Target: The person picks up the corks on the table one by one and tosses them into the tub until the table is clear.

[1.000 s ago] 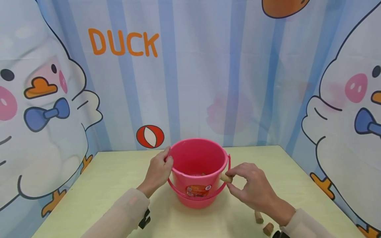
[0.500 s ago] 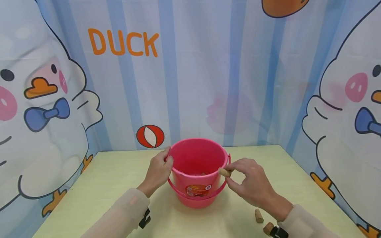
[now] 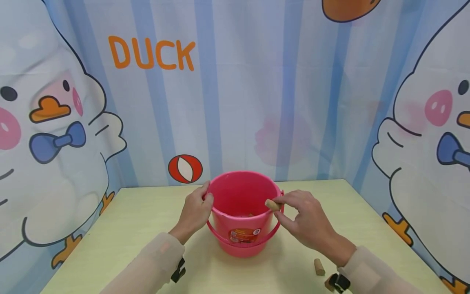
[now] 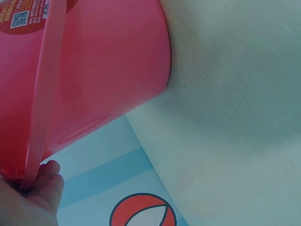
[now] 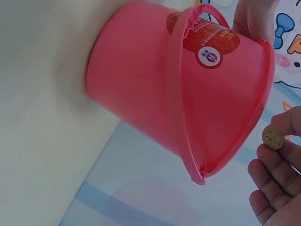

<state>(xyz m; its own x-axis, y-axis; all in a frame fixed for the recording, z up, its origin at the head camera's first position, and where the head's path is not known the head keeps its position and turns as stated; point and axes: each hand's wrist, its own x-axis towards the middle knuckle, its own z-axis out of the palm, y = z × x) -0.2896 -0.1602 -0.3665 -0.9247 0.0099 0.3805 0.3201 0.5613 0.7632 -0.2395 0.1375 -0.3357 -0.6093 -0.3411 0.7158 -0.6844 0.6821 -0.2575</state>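
Observation:
A pink plastic bucket (image 3: 244,192) stands upright on the table, its handle hanging down across the front. My left hand (image 3: 194,208) grips the left side of its rim, with the thumb over the edge. At the right rim, my right hand (image 3: 306,222) pinches a cork (image 3: 272,205) between thumb and fingers. In the right wrist view the round end of that cork (image 5: 273,137) shows just beyond the bucket's mouth. Something small and tan (image 3: 250,214), partly hidden by the front rim, lies inside the bucket.
One loose cork (image 3: 319,267) lies on the pale wooden table (image 3: 147,220) below my right forearm. Another cork (image 3: 329,284) is half covered by the black wrist strap (image 3: 339,281). A duck-printed curtain (image 3: 246,102) surrounds the back and sides.
My right hand has lifted the cork from beside the bucket's wall up to the right rim and slightly left. The left hand and bucket have stayed still.

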